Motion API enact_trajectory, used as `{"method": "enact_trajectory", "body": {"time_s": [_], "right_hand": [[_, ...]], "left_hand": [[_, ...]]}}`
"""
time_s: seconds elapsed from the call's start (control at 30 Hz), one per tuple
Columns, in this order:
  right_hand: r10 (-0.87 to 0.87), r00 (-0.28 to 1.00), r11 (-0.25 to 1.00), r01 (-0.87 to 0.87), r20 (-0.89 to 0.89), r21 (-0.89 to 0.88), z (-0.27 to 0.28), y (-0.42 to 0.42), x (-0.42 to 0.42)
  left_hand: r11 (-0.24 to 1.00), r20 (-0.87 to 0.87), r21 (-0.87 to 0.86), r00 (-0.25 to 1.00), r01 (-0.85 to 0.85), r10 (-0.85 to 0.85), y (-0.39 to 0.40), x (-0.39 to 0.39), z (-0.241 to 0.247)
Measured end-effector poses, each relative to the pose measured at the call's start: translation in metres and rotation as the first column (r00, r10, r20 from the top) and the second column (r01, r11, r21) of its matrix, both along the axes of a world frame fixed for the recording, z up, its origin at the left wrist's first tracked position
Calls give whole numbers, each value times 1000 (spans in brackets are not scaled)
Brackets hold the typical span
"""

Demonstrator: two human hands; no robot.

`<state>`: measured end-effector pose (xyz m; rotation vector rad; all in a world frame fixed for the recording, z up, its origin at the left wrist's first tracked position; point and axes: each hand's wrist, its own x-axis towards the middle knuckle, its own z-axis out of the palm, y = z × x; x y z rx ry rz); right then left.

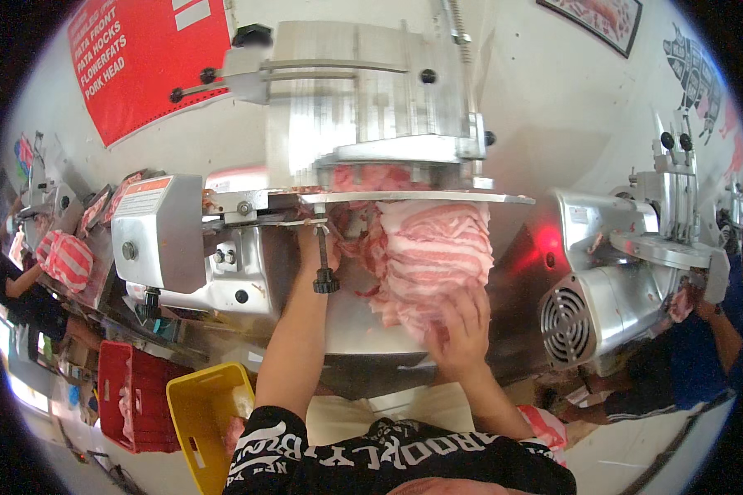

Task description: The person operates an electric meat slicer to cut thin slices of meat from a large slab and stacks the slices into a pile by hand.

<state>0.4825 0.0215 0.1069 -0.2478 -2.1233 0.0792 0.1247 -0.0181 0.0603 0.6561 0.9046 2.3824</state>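
A meat slicer with a ribbed metal carriage (359,93) stands before me, with red meat (371,177) showing under its pusher. Below the slicer's flat metal edge (421,198) lies an overlapping pile of streaky pork slices (436,247) on the metal tray (359,334). My right hand (461,328) rests on the near end of the pile, fingers spread over the slices; whether it grips any cannot be told. My left hand (319,244) reaches under the slicer's edge beside a threaded rod with a black knob (326,281), left of the pile. Its fingers are mostly hidden.
A second slicer (600,309) stands at right, with a co-worker's hand (709,309) by it. At lower left are a yellow crate (207,377) and a red crate (155,396) holding meat. Another person's arm (25,281) is at far left, near a striped meat bundle (65,260).
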Motion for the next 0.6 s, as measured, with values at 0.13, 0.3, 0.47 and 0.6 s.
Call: {"method": "enact_trajectory", "body": {"time_s": [0.13,0.3,0.47,0.6], "right_hand": [[-4,1000,1000,4,-4,11,0,0,0],[-10,1000,1000,11,-27,17,4,-4,-3],[161,986,986,-159,-42,54,15,-20,-26],[114,983,994,-113,142,-10,44,-52,-102]], "left_hand": [[989,-30,-91,993,-116,114,16,4,4],[960,-117,-218,982,-173,150,14,7,12],[966,-99,-207,986,-153,134,12,11,16],[917,-208,-257,944,-304,255,9,5,13]]}}
